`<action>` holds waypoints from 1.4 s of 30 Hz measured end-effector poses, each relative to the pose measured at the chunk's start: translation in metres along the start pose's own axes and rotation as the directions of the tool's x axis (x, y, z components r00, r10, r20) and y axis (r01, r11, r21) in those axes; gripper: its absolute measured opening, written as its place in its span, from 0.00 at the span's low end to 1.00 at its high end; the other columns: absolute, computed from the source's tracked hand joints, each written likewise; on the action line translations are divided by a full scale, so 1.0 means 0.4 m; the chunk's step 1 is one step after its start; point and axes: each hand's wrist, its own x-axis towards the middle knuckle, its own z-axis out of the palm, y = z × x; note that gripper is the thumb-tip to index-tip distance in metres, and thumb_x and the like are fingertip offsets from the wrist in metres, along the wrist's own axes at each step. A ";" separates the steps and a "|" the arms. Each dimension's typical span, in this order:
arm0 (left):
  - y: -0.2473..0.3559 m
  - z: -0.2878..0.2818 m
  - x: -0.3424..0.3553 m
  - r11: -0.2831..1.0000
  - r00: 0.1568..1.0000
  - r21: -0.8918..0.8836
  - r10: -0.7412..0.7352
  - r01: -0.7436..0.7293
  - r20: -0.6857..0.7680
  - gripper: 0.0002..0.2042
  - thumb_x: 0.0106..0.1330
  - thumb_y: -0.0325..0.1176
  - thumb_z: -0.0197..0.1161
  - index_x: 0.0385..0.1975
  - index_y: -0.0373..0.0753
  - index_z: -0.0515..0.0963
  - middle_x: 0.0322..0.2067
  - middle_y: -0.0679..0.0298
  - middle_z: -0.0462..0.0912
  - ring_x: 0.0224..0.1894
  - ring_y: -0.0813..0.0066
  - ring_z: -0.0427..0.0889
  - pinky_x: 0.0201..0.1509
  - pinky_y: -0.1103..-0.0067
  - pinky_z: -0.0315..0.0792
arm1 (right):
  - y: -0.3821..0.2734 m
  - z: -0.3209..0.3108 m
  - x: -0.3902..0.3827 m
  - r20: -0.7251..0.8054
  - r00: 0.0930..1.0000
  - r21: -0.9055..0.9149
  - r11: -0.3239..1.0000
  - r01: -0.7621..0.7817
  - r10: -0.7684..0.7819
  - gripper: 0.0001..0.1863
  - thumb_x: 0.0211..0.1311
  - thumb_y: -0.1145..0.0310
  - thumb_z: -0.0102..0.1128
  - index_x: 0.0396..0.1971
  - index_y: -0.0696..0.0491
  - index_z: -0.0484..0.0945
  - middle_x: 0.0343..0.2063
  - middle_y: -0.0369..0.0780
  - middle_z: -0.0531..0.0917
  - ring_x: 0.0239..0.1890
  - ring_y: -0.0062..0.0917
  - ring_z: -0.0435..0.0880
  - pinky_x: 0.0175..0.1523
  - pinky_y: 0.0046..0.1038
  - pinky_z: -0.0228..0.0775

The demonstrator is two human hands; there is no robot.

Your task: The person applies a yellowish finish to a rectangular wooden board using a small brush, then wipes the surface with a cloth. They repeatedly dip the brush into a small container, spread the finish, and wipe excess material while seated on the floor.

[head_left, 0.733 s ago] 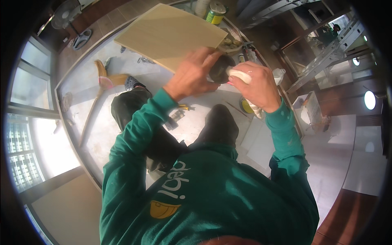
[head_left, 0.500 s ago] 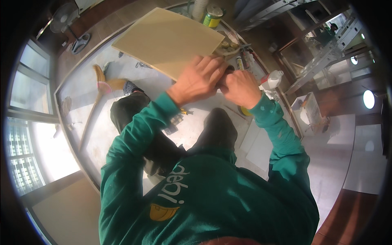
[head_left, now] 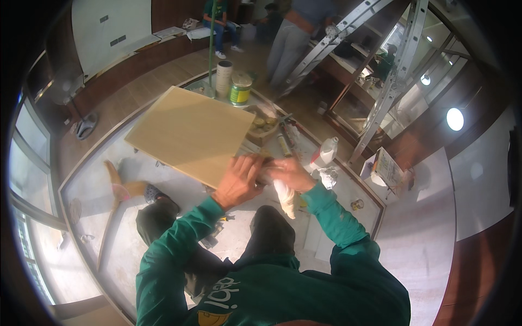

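My two hands meet in front of me, close to the near right corner of a tan board [head_left: 190,136] that lies flat. A whitish cloth [head_left: 285,199] hangs down from my right hand [head_left: 291,174], whose fingers are closed around its upper part. My left hand [head_left: 239,178] has its fingers curled in against the right one. What the left fingertips grip is hidden between the hands.
A tin can [head_left: 240,91] and a pale roll [head_left: 223,79] stand behind the board. Right of it are a white bottle [head_left: 324,153], crumpled foil [head_left: 328,177] and a small jar [head_left: 357,205]. A broom [head_left: 117,190] lies left; a ladder [head_left: 399,81] and people stand farther off.
The view has tilted up, bringing people and the far room into sight. The whitish cloth now shows hanging from my right hand. My hands stay together.
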 end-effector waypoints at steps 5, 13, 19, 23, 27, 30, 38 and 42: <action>-0.026 -0.025 0.022 0.949 0.953 -0.124 -0.299 0.291 -0.044 0.45 0.40 0.41 0.82 0.62 0.34 0.70 0.58 0.50 0.74 0.59 0.50 0.74 0.62 0.60 0.67 | -0.014 -0.113 -0.081 -0.189 0.982 0.594 0.796 0.116 -0.003 0.19 0.69 0.67 0.61 0.56 0.59 0.80 0.43 0.40 0.86 0.37 0.19 0.84 0.37 0.20 0.77; -0.011 -0.031 0.108 0.943 0.967 -0.215 -0.249 0.255 0.058 0.45 0.42 0.44 0.83 0.62 0.33 0.70 0.57 0.52 0.75 0.57 0.50 0.76 0.60 0.62 0.70 | 0.024 -0.084 -0.092 -0.194 0.925 0.458 0.864 -0.210 0.328 0.29 0.67 0.52 0.69 0.55 0.61 0.81 0.51 0.39 0.84 0.51 0.21 0.80 0.56 0.25 0.71; -0.014 -0.007 0.106 0.932 0.964 -0.266 -0.208 0.246 0.163 0.47 0.46 0.47 0.82 0.66 0.33 0.68 0.57 0.50 0.75 0.56 0.49 0.77 0.62 0.59 0.70 | 0.030 -0.050 -0.064 -0.160 0.920 0.370 0.886 -0.280 0.357 0.30 0.65 0.53 0.70 0.56 0.62 0.79 0.51 0.40 0.84 0.49 0.22 0.82 0.54 0.26 0.74; -0.048 -0.005 0.080 0.944 0.969 -0.224 -0.229 0.243 0.087 0.46 0.51 0.50 0.79 0.67 0.31 0.66 0.58 0.50 0.75 0.55 0.50 0.78 0.61 0.61 0.73 | 0.032 -0.101 -0.024 -0.219 0.891 0.358 0.882 -0.305 0.397 0.32 0.63 0.51 0.72 0.56 0.62 0.79 0.48 0.40 0.85 0.46 0.22 0.83 0.52 0.25 0.76; -0.098 -0.004 0.025 0.904 0.939 -0.255 -0.331 0.343 0.092 0.37 0.56 0.48 0.77 0.60 0.31 0.74 0.53 0.50 0.79 0.45 0.54 0.84 0.51 0.65 0.79 | 0.035 -0.265 0.085 -0.234 0.864 0.383 0.859 -0.339 0.445 0.29 0.63 0.45 0.70 0.48 0.57 0.81 0.36 0.40 0.88 0.32 0.23 0.87 0.39 0.25 0.80; -0.117 -0.011 -0.025 0.878 0.908 -0.242 -0.377 0.413 0.182 0.28 0.58 0.45 0.75 0.52 0.32 0.79 0.45 0.51 0.82 0.38 0.55 0.87 0.44 0.66 0.80 | 0.049 -0.415 0.222 -0.141 0.909 0.451 0.842 -0.295 0.393 0.32 0.66 0.39 0.62 0.44 0.58 0.82 0.32 0.41 0.88 0.30 0.24 0.87 0.39 0.24 0.80; -0.125 -0.030 -0.043 0.912 0.921 -0.153 -0.357 0.380 0.155 0.22 0.59 0.43 0.72 0.46 0.32 0.80 0.36 0.50 0.82 0.32 0.48 0.85 0.38 0.63 0.79 | 0.083 -0.650 0.580 -0.479 0.790 0.408 0.894 -0.186 0.383 0.29 0.61 0.42 0.69 0.40 0.56 0.79 0.24 0.43 0.83 0.22 0.33 0.84 0.29 0.35 0.81; -0.121 -0.043 -0.042 0.931 0.932 -0.107 -0.332 0.348 0.145 0.18 0.61 0.42 0.70 0.40 0.33 0.78 0.33 0.49 0.82 0.31 0.47 0.84 0.37 0.61 0.78 | 0.090 -0.686 0.657 -0.498 0.785 0.396 0.902 -0.171 0.368 0.32 0.61 0.39 0.67 0.42 0.57 0.79 0.28 0.45 0.84 0.25 0.36 0.85 0.32 0.39 0.81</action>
